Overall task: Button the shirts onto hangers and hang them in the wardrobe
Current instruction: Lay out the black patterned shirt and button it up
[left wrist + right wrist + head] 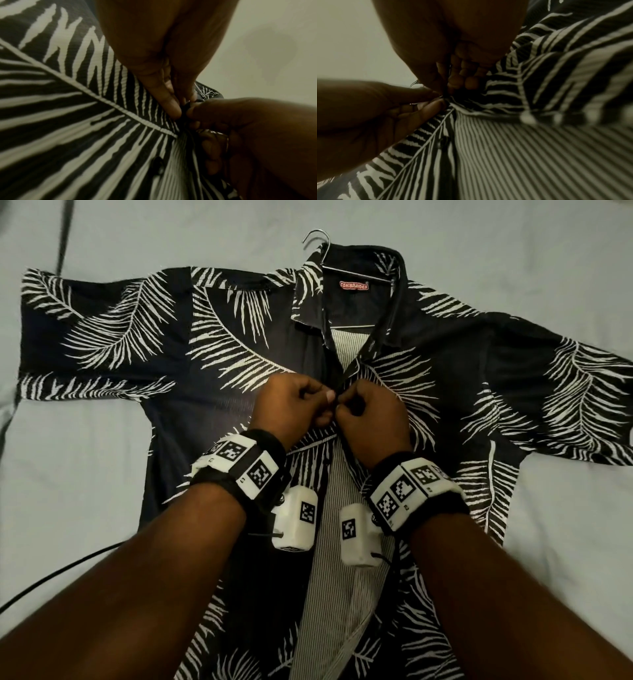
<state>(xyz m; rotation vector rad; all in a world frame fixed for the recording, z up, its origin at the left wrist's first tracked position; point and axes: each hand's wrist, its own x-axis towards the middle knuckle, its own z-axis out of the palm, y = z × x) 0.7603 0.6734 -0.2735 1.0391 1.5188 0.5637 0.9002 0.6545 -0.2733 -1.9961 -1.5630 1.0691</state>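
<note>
The shirt (pixel 445 337) lies spread flat on the bed (pixel 85 474), its hanger (pixel 323 251) at 12 o'clock inside the collar. Both hands meet at the front opening: the left hand (pixel 291 409) and right hand (pixel 371 419), fingers curled tight, each pinch a placket edge, fingertips touching

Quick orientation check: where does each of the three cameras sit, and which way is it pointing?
Head: worn on the head, looking down at the shirt on its hanger; both forearms, left hand and right hand show.
Left wrist: looks along the left hand toward the placket; the right hand enters.
Right wrist: mirrors it.
Shared: both wrist views show the two grips meeting on the shirt front.
</note>
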